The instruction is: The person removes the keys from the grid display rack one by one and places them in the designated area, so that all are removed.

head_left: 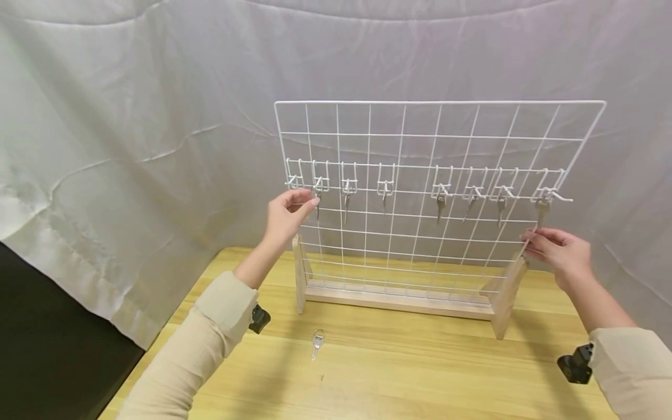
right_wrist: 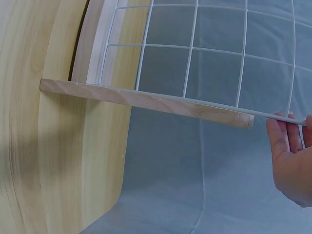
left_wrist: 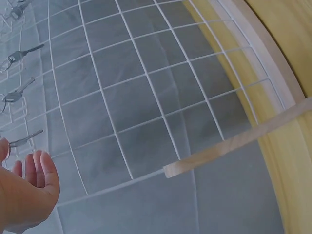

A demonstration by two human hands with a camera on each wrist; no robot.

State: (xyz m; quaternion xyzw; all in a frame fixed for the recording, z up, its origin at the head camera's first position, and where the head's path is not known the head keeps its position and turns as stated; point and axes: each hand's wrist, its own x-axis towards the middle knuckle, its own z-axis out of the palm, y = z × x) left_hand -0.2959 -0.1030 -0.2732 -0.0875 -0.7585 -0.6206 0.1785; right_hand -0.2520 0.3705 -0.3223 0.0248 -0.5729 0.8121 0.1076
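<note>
A white wire grid panel (head_left: pixel 404 233) stands upright with a row of white hooks near mid-height, most carrying a metal key. My left hand (head_left: pixel 287 214) is at the second hook (head_left: pixel 320 183) from the left, its thumb and forefinger pinching the bow end of a key (left_wrist: pixel 24 139). That key's blade points down, and its ring is partly hidden by the fingers. My right hand (head_left: pixel 559 252) grips the panel's right edge wire (right_wrist: pixel 278 117), just above the wooden side support (right_wrist: pixel 146 101). One loose key (head_left: pixel 317 343) with a ring lies on the table.
The leftmost hook (head_left: pixel 294 182) bears no key. A wooden base bar (head_left: pixel 394 300) joins the side supports on the yellow wood table (head_left: pixel 420 373). A tiny scrap (head_left: pixel 322 378) lies near the loose key. Grey cloth (head_left: pixel 184 116) hangs behind and at the left.
</note>
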